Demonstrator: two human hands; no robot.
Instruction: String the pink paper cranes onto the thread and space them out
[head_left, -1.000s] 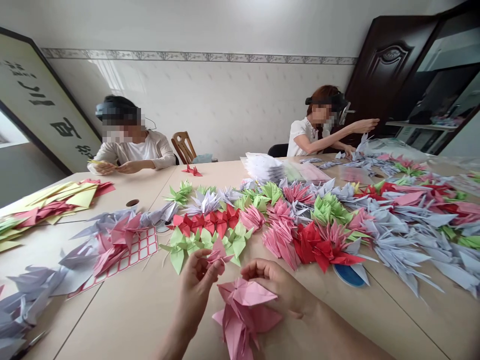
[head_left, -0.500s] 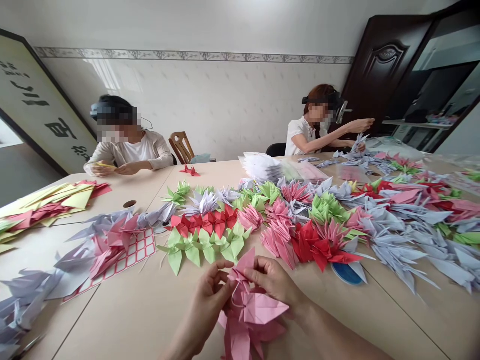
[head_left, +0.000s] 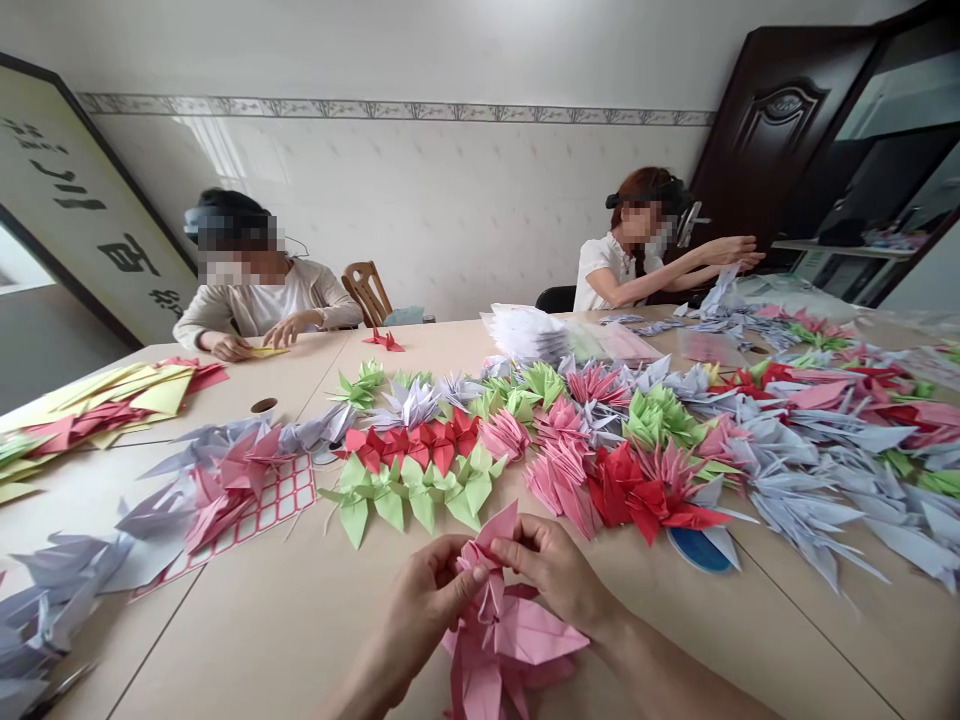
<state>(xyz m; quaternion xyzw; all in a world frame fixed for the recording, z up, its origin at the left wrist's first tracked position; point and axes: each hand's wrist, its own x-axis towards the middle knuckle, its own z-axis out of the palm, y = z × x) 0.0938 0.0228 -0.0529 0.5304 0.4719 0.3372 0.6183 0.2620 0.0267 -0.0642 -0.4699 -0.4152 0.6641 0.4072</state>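
My left hand (head_left: 435, 600) and my right hand (head_left: 551, 575) meet above the table, their fingers pinching the top of a bunch of pink origami cranes (head_left: 510, 630). The bunch hangs down between my hands and rests toward the table's near edge. Its upper part is partly hidden by my fingers. Just beyond my hands lies a row of light green origami cranes (head_left: 397, 490), with red origami cranes (head_left: 412, 440) behind it.
Many pale lilac, pink, red and green cranes cover the long table (head_left: 225, 620). A red-gridded sticker sheet (head_left: 274, 500) lies to the left. Seated co-workers work across the table: one (head_left: 255, 290) at left, another (head_left: 630, 250) at right, reaching over lilac cranes.
My hands have moved together from slightly apart and now grip the top of the pink cranes. The left co-worker's hands have shifted onto a yellow paper on the table.
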